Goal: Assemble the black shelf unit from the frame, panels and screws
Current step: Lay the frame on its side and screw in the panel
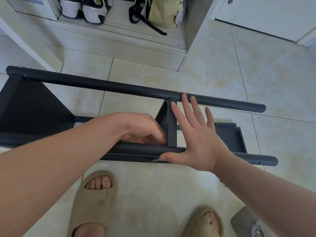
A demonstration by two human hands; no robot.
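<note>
The black shelf frame lies on its side on the tiled floor, with a far tube [119, 87] and a near tube [136, 149] running left to right. One black panel [30, 106] is fixed at the left end. A second panel [168, 124] stands edge-on between the tubes in the middle. My left hand [142, 129] reaches inside against this panel's left face, fingers curled at its lower corner; what they hold is hidden. My right hand [196, 134] lies flat with spread fingers against the panel's right side, thumb on the near tube. A loose panel [229, 135] lies on the floor behind my right hand.
My feet in beige slippers [95, 199] stand just in front of the frame. White sneakers [85, 9] and a beige bag [162, 12] sit in a cabinet recess at the back. A grey object [248, 223] lies at the lower right.
</note>
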